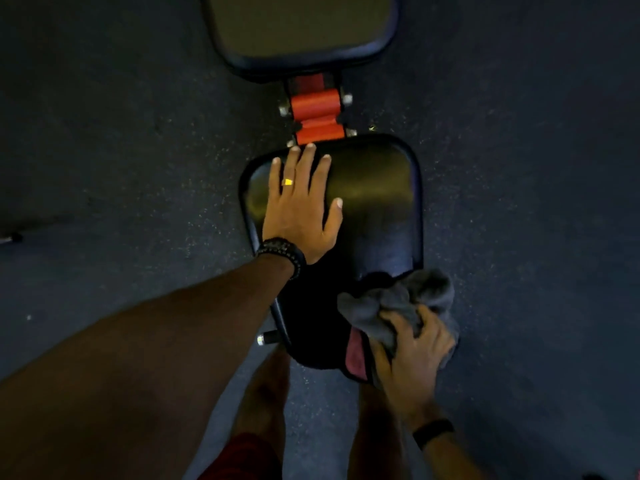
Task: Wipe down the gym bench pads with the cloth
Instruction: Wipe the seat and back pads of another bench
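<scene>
Lower right of the frame, the right hand (414, 344) grips the bunched grey cloth (398, 299) at the seat pad (374, 202) edge, the left hand (298, 206) lies flat with fingers spread on the pad, and the loose bunch may skip patches.

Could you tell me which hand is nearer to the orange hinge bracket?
Left. The left hand lies flat with fingertips just below the orange bracket; the right hand grips the cloth at the pad's near end.
</scene>
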